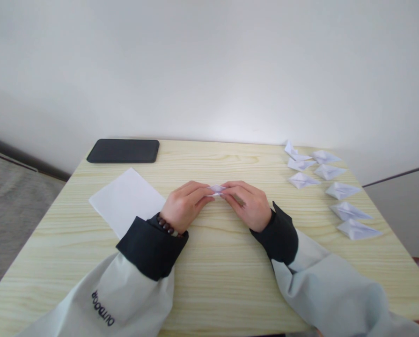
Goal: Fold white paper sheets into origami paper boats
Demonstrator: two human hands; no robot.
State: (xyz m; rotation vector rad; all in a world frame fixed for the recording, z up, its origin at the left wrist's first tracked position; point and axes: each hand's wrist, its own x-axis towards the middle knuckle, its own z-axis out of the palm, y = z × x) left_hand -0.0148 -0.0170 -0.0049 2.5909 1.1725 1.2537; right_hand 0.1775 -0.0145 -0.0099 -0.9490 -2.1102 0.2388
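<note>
Both hands meet at the middle of a pale wooden table (209,262). My left hand (185,206) and my right hand (247,202) each pinch one end of a small folded white paper piece (217,189), which sits between the fingertips just above the tabletop. Fingers of both hands are curled and pressed onto the paper, hiding most of it. A dark bead bracelet (167,227) shows at my left wrist.
A stack of white paper sheets (127,200) lies left of my left hand. A black phone (124,151) rests at the far left edge. Several folded white paper boats (341,190) lie in a row along the right side. A white wall stands behind.
</note>
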